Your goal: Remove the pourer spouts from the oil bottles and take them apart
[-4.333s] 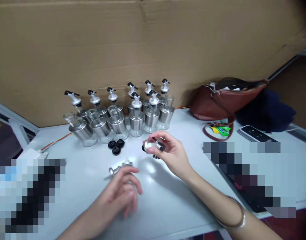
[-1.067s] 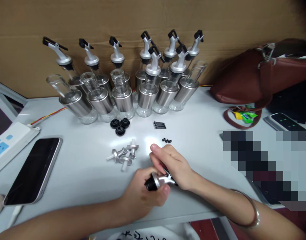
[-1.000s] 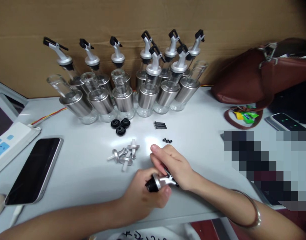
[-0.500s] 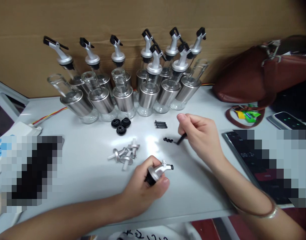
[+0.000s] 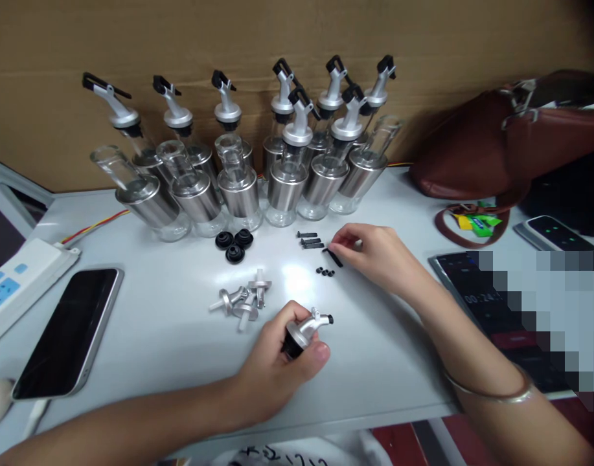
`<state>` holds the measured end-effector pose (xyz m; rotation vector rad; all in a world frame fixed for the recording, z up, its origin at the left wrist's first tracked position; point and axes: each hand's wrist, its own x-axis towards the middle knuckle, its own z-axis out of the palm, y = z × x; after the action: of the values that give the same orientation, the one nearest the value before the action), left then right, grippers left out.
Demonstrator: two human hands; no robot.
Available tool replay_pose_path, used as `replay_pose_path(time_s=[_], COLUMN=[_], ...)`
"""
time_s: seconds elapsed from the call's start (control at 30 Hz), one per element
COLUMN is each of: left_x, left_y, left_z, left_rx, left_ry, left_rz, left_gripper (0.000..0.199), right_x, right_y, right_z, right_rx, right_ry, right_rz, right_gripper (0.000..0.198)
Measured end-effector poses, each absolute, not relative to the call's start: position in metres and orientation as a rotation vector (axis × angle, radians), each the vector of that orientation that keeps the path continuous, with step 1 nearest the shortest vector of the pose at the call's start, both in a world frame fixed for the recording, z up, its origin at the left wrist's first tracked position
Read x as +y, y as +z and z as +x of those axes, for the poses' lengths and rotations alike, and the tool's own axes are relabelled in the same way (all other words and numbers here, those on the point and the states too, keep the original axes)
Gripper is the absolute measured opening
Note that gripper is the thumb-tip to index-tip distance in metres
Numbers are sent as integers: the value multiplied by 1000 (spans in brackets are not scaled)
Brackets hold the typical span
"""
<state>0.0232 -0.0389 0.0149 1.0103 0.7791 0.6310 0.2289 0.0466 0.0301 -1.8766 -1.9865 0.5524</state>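
Note:
My left hand [image 5: 284, 362] is closed around a silver pourer spout [image 5: 304, 330] with a black stopper under its collar and a small black tip. My right hand [image 5: 374, 255] is lowered to the table, thumb and fingers pinched at one end of a thin black lever [image 5: 334, 259]. Beside those fingertips lie several similar black levers [image 5: 312, 244]. Just below them is a short row of tiny black caps [image 5: 324, 272]. To the left rest three silver spouts [image 5: 248, 309] with clear tubes, and three black ribbed stoppers [image 5: 235, 253].
Glass bottles with steel sleeves [image 5: 241, 194] stand in two rows at the back, several topped with pourers. A power strip [image 5: 15, 278] and a phone [image 5: 68, 333] are at left. A brown bag [image 5: 471, 149] and another phone [image 5: 471, 291] are at right.
My right hand has moved left and turned flatter, bringing the black lever beside the other levers. One lying lever now sits slightly apart from the rest. My left hand keeps its hold on the spout.

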Motion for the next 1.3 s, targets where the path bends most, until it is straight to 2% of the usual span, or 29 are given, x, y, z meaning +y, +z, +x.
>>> replay_pose_path(time_s=[0.1, 0.27, 0.4, 0.6, 0.73, 0.87, 1.3], left_x=[-40, -40, -39, -39, -39, -39, -38], left_y=[15, 16, 16, 16, 18, 20, 19], left_z=[23, 22, 23, 23, 23, 23, 23], left_rx=[788, 796, 804, 805, 817, 810, 812], left_ry=[618, 590, 574, 592, 585, 581, 608], left_rz=[1009, 988, 987, 978, 991, 987, 1005], left_gripper=[48, 51, 52, 52, 52, 52, 52], right_x=[46, 48, 47, 45, 46, 45, 48], right_y=[32, 25, 18, 13, 17, 23, 17], right_z=[235, 238, 229, 219, 230, 238, 235], right_rx=[-2077, -2110, -2070, -2022, -2130, -2386, -2433], right_ry=[549, 524, 518, 525, 446, 435, 404], right_rz=[-1903, -1809, -1748, -1681, -1586, -1357, -1322], right_gripper=[2, 17, 8, 16, 11, 21, 29])
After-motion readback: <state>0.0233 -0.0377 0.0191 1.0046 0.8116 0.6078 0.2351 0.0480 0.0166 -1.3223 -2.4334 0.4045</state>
